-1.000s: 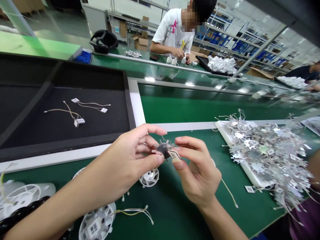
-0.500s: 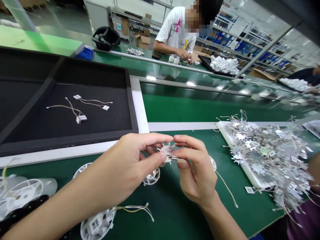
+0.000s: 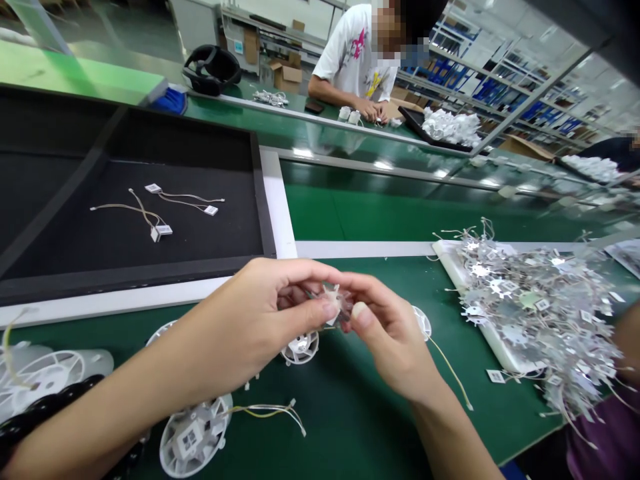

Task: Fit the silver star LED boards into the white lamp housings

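Between both hands, above the green table, is a small silvery star-shaped metal plate (image 3: 332, 303) with pointed tabs. My left hand (image 3: 285, 300) is closed on it, thumb on its face and fingers behind. From the other side my right hand (image 3: 383, 327) also grips it, its thumb by the plate's edge; the fingers hide part of it. Just below the hands lies a round white plastic frame (image 3: 301, 348). Nearer to me, a larger white round housing (image 3: 193, 437) bears a square coded label and has thin wires (image 3: 273, 410) running right.
A heap of star-shaped plates with wires (image 3: 535, 313) lies on a white foam tray (image 3: 463, 303) at right. At left, a black tray (image 3: 210, 247) holds several small wired boards. More white housings (image 3: 60, 380) stand at lower left. Across the bench a person (image 3: 350, 63) handles small parts.
The plate has been tilted up, turning its face more towards me. My right thumb has moved upward, and the fingertips of both hands have come closer together around it.
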Tool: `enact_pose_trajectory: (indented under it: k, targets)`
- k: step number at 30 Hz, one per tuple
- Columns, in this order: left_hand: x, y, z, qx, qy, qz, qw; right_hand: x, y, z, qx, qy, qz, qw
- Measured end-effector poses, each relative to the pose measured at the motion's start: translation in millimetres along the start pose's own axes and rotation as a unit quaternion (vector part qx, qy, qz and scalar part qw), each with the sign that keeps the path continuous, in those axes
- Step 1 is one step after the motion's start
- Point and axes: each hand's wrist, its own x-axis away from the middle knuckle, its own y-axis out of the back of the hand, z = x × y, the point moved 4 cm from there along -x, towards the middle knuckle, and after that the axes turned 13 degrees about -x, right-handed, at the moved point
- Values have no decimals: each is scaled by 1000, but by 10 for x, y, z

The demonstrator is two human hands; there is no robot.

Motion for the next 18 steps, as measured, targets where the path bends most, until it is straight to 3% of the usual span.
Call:
enact_pose_trajectory:
  k: [4,9,13,16,18]
  targets:
    - [32,47,33,-36,29,15,999,-22,26,35,92,-45,39,994]
    - [98,66,116,-198,23,27,980,-38,35,68,203,-6,44,978]
    - [113,-101,211,-410,-6,61,910,-14,149,52,190,61,-73,977]
    - [80,-272,228,-502,4,123,856,28,306,105,60,137,-199,969]
    - [56,-340,206,-526,-1,154,836,29,421,185,-41,178,-247,952]
